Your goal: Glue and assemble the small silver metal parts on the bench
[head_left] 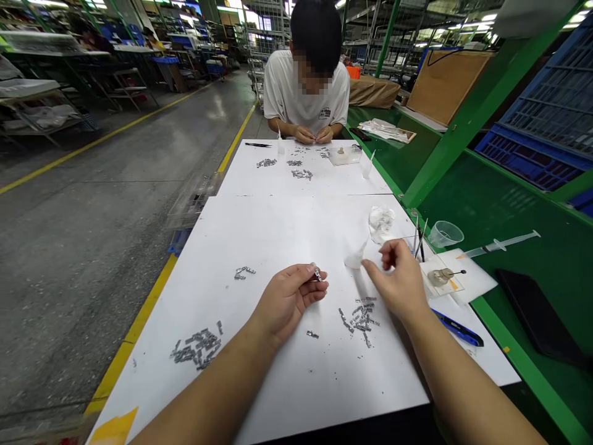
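Left grip [290,295] pinches a metal part [317,274]; right grip [402,278] (curled) gapes beside a bottle [354,259].

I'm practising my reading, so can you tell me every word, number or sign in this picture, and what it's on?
None that I can read for sure.
Dark print on the chest of the white T-shirt across the table: too small and blurred.
Syringe on the right: any markings are too small to make out.
Blue tool: any lettering is too small to read.
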Motion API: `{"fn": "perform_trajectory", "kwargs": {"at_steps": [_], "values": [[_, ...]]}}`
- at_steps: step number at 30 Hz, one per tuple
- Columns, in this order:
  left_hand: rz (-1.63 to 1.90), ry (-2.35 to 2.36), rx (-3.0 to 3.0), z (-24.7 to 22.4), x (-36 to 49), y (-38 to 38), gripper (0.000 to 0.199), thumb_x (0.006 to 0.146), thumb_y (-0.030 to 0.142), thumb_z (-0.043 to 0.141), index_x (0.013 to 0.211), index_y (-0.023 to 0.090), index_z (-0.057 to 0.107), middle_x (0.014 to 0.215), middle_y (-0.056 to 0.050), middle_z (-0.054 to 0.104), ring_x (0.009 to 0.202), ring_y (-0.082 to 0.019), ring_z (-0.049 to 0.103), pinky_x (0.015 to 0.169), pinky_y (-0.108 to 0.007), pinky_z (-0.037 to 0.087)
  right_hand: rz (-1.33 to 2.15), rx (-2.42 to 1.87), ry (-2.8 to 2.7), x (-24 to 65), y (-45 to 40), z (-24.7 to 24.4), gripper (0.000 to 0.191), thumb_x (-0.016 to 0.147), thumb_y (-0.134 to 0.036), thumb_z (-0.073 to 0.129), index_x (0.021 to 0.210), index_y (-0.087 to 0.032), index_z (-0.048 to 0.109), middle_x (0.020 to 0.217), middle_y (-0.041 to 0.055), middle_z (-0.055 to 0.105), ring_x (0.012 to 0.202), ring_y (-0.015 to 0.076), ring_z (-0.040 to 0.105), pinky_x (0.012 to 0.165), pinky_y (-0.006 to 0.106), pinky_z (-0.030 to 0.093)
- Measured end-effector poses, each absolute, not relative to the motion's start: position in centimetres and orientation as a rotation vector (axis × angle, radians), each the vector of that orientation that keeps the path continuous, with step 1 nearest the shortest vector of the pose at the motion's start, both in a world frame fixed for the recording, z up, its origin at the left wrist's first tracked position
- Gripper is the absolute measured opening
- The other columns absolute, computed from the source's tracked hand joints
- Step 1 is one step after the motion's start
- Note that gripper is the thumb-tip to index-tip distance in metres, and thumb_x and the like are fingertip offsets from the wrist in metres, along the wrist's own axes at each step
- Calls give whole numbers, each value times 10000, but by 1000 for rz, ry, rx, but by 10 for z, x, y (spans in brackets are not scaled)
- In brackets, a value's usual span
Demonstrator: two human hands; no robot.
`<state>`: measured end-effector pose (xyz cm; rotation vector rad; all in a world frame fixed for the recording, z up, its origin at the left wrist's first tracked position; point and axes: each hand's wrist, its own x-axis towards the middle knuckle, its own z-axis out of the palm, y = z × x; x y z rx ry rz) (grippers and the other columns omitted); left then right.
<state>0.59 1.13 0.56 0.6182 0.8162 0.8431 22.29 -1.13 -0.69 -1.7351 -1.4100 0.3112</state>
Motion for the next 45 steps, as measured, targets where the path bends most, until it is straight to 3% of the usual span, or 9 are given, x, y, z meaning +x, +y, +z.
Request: {"fn": "perform_trajectory", "kwargs": {"at_steps": [3, 7, 14, 24, 28, 32, 36, 41, 45], "values": [[860, 809, 608, 5, 6, 12, 193, 792, 297, 733, 784, 119, 659, 856, -53, 676, 711, -112, 635, 686, -233, 542, 519, -1737, -1678, 227, -19, 3, 157, 792, -296, 628, 730, -222, 504, 627, -48, 466, 589, 136, 455, 559, 271, 354], [860, 814, 589, 3, 5, 13, 186, 795, 295, 737, 795, 128, 654, 862, -52, 688, 716, -111, 647, 685, -226, 541, 709, -1695, -2127, 224, -24, 11, 57, 762, -206, 599, 706, -216, 601, 757, 2, 596, 710, 166, 534, 619, 287, 369], [845, 810, 591, 1, 6, 13, 174, 811, 295, 727, 800, 137, 657, 874, -48, 690, 725, -109, 648, 696, -229, 539, 722, -1783, -2189, 221, -26, 11, 126, 736, -124, 559, 652, -211, 595, 749, 15, 631, 689, 168, 543, 600, 286, 357], [819, 822, 620, 1, 6, 12, 186, 818, 312, 716, 808, 135, 661, 893, -44, 678, 750, -114, 644, 734, -247, 528, 1286, -1405, -1912, 216, -37, 28, 126, 954, -282, 450, 880, -226, 536, 784, -11, 588, 708, 141, 533, 639, 270, 424], [805, 827, 632, 2, 8, 10, 181, 808, 304, 721, 793, 135, 656, 866, -43, 671, 747, -118, 638, 748, -258, 516, 1548, -1268, -1640, 201, -41, 21, 182, 986, -347, 415, 923, -218, 527, 672, -26, 601, 584, 126, 552, 569, 262, 439], [815, 824, 634, 3, 8, 10, 176, 796, 290, 728, 786, 138, 641, 841, -46, 662, 743, -128, 630, 762, -279, 511, 1402, -1332, -1474, 188, -39, 13, 145, 931, -337, 538, 892, -206, 584, 617, -28, 619, 565, 126, 584, 570, 259, 466], [819, 842, 638, 4, 8, 9, 176, 807, 291, 719, 799, 142, 626, 832, -40, 646, 748, -128, 624, 766, -277, 505, 1334, -1305, -1417, 187, -36, 7, 213, 902, -354, 586, 1020, -201, 675, 780, 28, 697, 700, 155, 659, 685, 308, 542], [816, 824, 656, 4, 9, 9, 183, 821, 304, 709, 880, 140, 651, 831, -37, 638, 752, -123, 616, 765, -271, 501, 1112, -1238, -1511, 190, -34, 3, 164, 883, -298, 604, 956, -238, 739, 915, 40, 677, 751, 150, 650, 683, 305, 556], [787, 795, 665, 6, 8, 7, 175, 829, 294, 701, 877, 129, 665, 833, -46, 641, 756, -126, 619, 777, -278, 506, 1184, -1305, -1387, 188, -35, 3, 169, 863, -326, 640, 955, -209, 719, 786, 28, 694, 696, 161, 676, 669, 311, 564]]}}
